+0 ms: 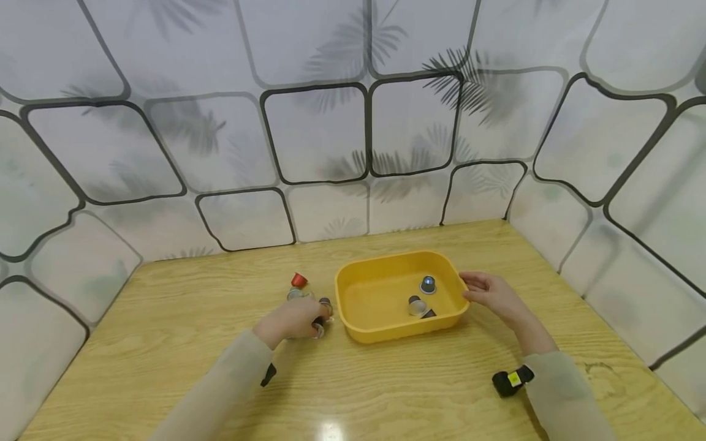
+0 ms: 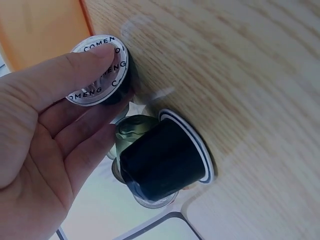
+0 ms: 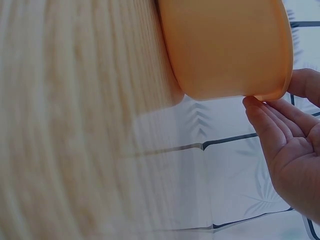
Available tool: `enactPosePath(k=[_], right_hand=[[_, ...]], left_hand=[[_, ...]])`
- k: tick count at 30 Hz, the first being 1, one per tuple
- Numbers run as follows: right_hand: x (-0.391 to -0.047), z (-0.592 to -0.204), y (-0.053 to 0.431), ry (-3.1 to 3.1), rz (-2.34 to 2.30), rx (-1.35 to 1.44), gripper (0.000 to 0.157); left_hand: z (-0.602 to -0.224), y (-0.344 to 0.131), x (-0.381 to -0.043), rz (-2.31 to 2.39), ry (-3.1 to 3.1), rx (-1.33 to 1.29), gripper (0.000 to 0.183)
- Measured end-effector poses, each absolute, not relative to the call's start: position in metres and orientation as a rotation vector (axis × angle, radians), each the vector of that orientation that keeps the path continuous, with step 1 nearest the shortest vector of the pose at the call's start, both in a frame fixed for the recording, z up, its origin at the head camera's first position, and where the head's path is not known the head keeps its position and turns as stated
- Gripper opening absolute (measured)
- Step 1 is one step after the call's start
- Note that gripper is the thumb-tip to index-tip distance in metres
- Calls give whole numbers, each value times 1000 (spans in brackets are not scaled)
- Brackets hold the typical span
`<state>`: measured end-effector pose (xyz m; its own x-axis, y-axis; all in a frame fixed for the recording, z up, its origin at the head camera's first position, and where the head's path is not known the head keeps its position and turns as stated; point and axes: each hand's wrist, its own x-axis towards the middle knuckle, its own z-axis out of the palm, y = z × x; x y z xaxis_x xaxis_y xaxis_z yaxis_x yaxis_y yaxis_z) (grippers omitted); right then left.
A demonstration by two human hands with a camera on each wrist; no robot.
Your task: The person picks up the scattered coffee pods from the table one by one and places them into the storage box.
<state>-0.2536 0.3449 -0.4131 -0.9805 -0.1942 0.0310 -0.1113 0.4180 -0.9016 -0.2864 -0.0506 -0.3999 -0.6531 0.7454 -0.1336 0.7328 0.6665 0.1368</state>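
My left hand pinches a dark coffee capsule, thumb flat on its printed silver lid and fingers beneath. Just beside that hand, a black capsule lies on its side, partly covering a green capsule and others. A red capsule and a pale one lie beyond the hand. At the right end of the yellow tray, my right hand holds the rim, with the thumb at the edge and fingers against the outer wall. Inside the tray are a blue capsule and a pale-lidded capsule among dark ones.
The wooden table ends at patterned fabric walls at the back and sides. A black wrist strap device is on the right wrist.
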Motion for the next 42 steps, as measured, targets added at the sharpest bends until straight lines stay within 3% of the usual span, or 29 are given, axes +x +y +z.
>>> enactPosePath(k=[20, 42], right_hand=[[-261, -411, 341, 2594, -1608, -304, 52], [-257, -416, 347, 2585, -1615, -269, 54]], left_hand=[[-391, -60, -291, 164, 2744, 1230, 20], [-354, -59, -282, 428, 2941, 1179, 28]])
